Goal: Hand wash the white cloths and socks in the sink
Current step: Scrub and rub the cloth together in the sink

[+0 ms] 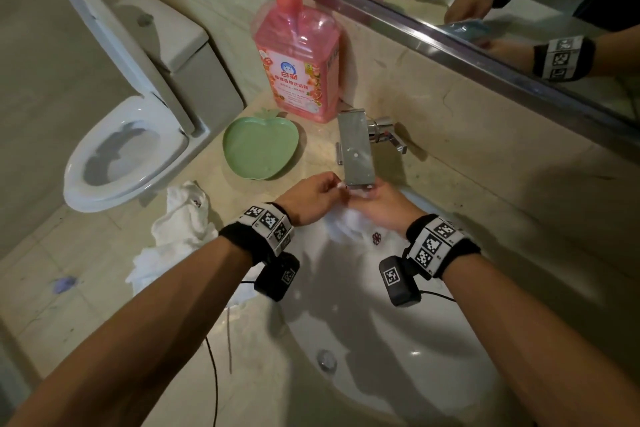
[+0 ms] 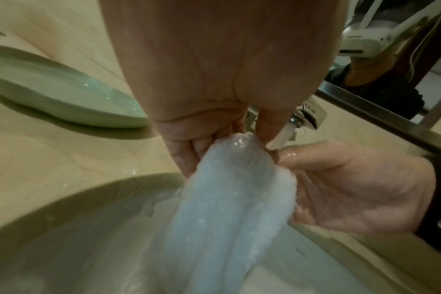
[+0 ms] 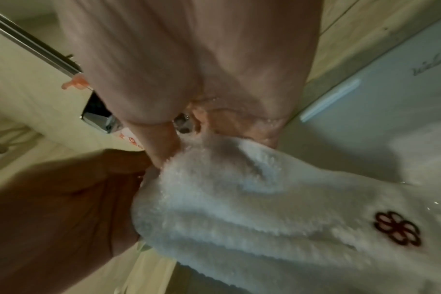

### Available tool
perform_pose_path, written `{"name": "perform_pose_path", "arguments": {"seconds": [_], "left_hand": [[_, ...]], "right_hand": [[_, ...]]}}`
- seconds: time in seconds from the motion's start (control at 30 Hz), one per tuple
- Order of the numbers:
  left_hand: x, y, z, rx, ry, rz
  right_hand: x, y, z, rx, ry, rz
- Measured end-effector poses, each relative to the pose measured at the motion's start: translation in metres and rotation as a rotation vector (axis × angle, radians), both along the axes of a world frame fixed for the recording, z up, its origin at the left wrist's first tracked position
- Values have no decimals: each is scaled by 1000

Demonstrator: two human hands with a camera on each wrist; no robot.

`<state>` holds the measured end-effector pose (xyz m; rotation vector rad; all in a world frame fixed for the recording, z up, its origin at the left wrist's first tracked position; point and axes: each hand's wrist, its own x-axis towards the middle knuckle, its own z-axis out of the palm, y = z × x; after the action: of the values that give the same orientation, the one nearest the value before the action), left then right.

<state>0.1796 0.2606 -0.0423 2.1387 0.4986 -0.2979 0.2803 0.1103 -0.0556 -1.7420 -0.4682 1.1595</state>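
Note:
Both hands hold one wet white cloth (image 1: 349, 225) with a dark red flower mark (image 1: 376, 238) under the tap's spout (image 1: 358, 163), over the back of the white sink (image 1: 398, 350). My left hand (image 1: 317, 196) pinches the cloth's top edge (image 2: 229, 163). My right hand (image 1: 379, 206) grips the same edge (image 3: 239, 189) from the other side. A thin stream of water (image 2: 283, 137) runs onto the fingers. The cloth hangs down into the basin. More white cloths (image 1: 176, 232) lie heaped on the counter at the left.
A pink pump bottle of detergent (image 1: 298, 62) and a green apple-shaped dish (image 1: 258, 147) stand on the counter behind left. The tap lever (image 1: 388, 135) juts right. A mirror (image 1: 502, 3) runs along the back wall. An open toilet (image 1: 121, 149) is at the far left.

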Motion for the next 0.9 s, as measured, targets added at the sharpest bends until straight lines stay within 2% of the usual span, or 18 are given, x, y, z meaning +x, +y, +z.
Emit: {"name": "perform_pose_path", "arguments": {"seconds": [0.13, 0.23, 0.33, 0.43, 0.5, 0.57, 0.6, 0.7, 0.77, 0.83, 0.9], "left_hand": [[-1, 4, -10, -68, 61, 93], [-3, -1, -21, -80, 146, -38], [-1, -10, -29, 11, 170, -138], [3, -16, -24, -49, 50, -34], [9, -18, -17, -86, -10, -36], [15, -19, -14, -120, -43, -41], [18, -19, -12, -130, -49, -29], [19, -18, -14, -201, -56, 3], [17, -18, -16, -259, -28, -12], [13, -17, -22, -218, 35, -39], [10, -12, -25, -98, 56, -52]], "right_hand": [[4, 1, 2, 2, -26, -59], [8, -6, -1, -77, -123, -155], [13, -16, -1, -83, -99, -205], [18, -27, -4, -116, -158, -82], [18, -31, -10, -174, -253, 55], [15, -34, -15, -179, -365, 99], [15, -34, -15, -164, -360, 86], [17, -34, -8, -71, -188, -63], [21, -32, -4, -7, -197, -125], [22, -31, -1, 43, -184, -178], [25, -31, -1, 65, -152, -239]]}}
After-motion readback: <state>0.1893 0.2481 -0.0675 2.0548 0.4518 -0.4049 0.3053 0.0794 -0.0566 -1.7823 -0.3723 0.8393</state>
